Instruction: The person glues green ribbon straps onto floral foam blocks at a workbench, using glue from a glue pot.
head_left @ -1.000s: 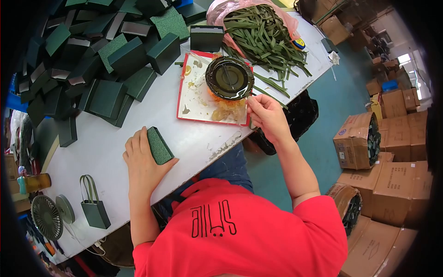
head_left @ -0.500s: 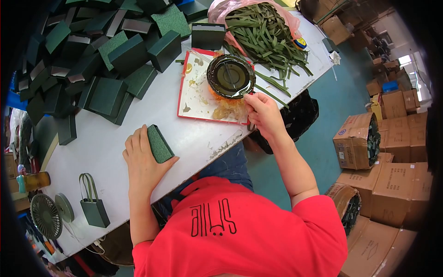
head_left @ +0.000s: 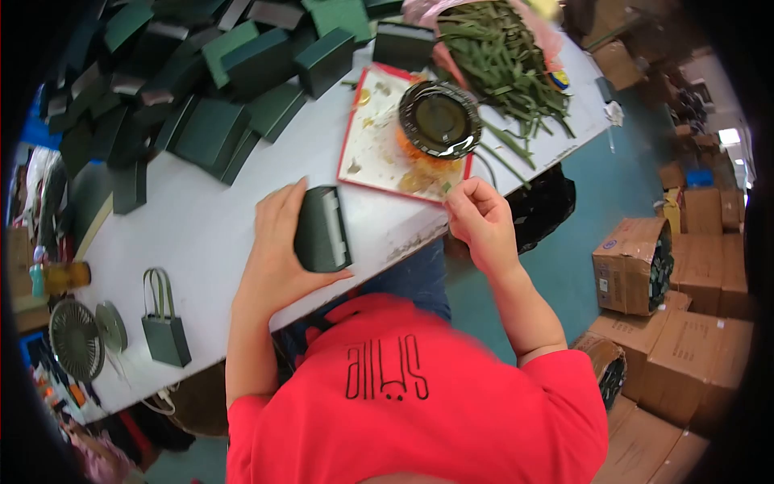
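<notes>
My left hand (head_left: 274, 242) is wrapped round the side of a small dark green box (head_left: 317, 234) at the table's front edge. A pale opening or inner edge shows along the box's right side. My right hand (head_left: 484, 222) is closed in a pinch, just off the front right corner of a red-rimmed white board (head_left: 367, 157). A small green strip end (head_left: 447, 187) pokes out from its fingertips; the rest is hidden. On the board stands a round pot (head_left: 439, 121) with a black rim, dark liquid inside and amber drips down its side.
Many green boxes (head_left: 214, 133) are heaped at the back left. A pink plastic bag (head_left: 548, 44) of green strips (head_left: 504, 68) lies behind the pot. A finished-looking green bag with handles (head_left: 166, 339) and a fan (head_left: 76, 339) stand left. Cartons (head_left: 677, 339) are stacked right.
My right hand has come away from the pot's rim toward me, a green strip end now showing. My left hand has turned the box, so its pale side shows. The whole view has shifted.
</notes>
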Demonstrator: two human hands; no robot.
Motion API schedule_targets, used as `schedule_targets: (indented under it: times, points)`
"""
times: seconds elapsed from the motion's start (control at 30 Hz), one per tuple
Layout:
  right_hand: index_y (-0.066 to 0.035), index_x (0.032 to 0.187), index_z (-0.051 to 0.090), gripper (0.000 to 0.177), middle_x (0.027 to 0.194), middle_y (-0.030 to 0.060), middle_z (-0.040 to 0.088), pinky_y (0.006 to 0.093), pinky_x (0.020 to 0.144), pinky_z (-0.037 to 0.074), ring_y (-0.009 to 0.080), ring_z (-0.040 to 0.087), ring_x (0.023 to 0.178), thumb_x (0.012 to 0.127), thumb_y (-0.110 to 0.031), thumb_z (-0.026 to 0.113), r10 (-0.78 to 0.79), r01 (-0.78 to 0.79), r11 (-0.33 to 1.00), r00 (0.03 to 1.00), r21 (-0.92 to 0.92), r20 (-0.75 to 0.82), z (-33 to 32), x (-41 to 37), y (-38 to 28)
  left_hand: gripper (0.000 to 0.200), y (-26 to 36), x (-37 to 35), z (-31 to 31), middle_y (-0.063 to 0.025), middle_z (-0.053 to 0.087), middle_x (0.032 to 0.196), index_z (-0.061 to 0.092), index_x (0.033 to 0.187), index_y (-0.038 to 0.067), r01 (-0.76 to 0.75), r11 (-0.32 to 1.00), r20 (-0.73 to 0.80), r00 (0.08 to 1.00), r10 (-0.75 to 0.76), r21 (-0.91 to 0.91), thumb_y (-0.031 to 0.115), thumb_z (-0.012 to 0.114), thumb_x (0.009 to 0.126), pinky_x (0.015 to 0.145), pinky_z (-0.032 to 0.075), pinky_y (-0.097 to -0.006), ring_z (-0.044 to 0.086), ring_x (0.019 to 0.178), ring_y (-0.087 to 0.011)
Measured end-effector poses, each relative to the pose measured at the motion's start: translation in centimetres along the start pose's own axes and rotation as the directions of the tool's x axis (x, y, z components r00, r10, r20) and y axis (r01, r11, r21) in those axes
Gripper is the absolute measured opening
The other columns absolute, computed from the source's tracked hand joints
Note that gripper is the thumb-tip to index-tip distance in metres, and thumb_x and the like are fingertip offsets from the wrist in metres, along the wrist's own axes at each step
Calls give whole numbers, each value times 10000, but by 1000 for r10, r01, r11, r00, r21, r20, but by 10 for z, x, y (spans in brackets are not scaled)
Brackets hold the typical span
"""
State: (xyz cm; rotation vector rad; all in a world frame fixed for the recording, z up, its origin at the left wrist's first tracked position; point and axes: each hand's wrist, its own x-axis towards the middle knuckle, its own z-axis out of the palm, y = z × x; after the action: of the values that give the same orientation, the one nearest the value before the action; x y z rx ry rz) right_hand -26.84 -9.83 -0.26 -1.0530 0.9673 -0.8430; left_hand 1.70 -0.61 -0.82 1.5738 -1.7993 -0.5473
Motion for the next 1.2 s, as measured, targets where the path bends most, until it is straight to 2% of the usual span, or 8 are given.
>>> schedule_targets:
  times: [0.1,0.2,0.53,0.77,0.93,1.03,1.13,1.2]
  points:
    - [-41,935,619,142,808,-54,591,188,586,386,-1,496,696,987,-164,669,164,-144,985,950,-93,267,22,-12,-2,1177,8,8,-5,-202,481,1432,424,1483,13,-109,993,25,994,110,-38,339,976,495,1117,373,-458,439,1330,-399]
    - [-37,924,617,167,814,-55,605,187,591,390,-10,510,722,987,-178,681,293,-263,956,859,-130,421,44,-18,-2,1161,12,11,-4,-187,499,1421,449,1468,16,-149,986,33,988,152,-78,337,980,486,1106,379,-462,453,1315,-390]
    - [-41,872,606,234,765,-67,592,178,565,364,-11,486,680,992,-227,683,430,-350,901,798,-256,422,52,-13,-1,1138,15,13,-5,-179,512,1394,461,1461,22,-164,978,69,982,174,-132,318,978,492,1083,399,-465,472,1283,-391]
    - [-33,801,606,270,711,-52,577,215,536,386,7,481,633,971,-226,688,372,-250,915,828,-316,421,55,-11,4,1139,15,14,-4,-183,510,1391,469,1453,22,-190,971,77,976,203,-145,311,985,479,1082,397,-470,472,1285,-393]
    - [0,721,594,309,660,0,604,237,544,413,34,505,612,938,-200,685,410,-196,860,816,-472,408,55,-8,8,1022,21,10,-1,-137,548,1351,497,1412,17,-228,972,69,970,231,-50,308,947,541,1031,394,-460,496,1245,-364]
    - [10,729,603,316,649,26,618,249,545,435,54,532,593,944,-210,675,358,-141,876,831,-461,426,53,-5,19,1003,23,9,2,-125,552,1342,501,1406,24,-238,971,64,969,238,-2,299,937,546,1011,392,-456,499,1241,-363]
    - [19,769,632,276,694,34,646,256,576,466,80,583,627,943,-191,674,495,-280,826,776,-489,392,55,-2,0,1005,21,8,5,-127,549,1340,494,1411,28,-219,975,38,975,217,36,292,936,548,1016,390,-457,495,1243,-369]
    - [21,794,650,259,737,37,666,262,605,482,93,610,666,945,-186,679,315,-150,898,875,-415,366,50,-4,3,1015,20,8,3,-135,542,1344,487,1416,26,-185,982,19,983,184,43,291,940,547,1027,389,-460,489,1248,-374]
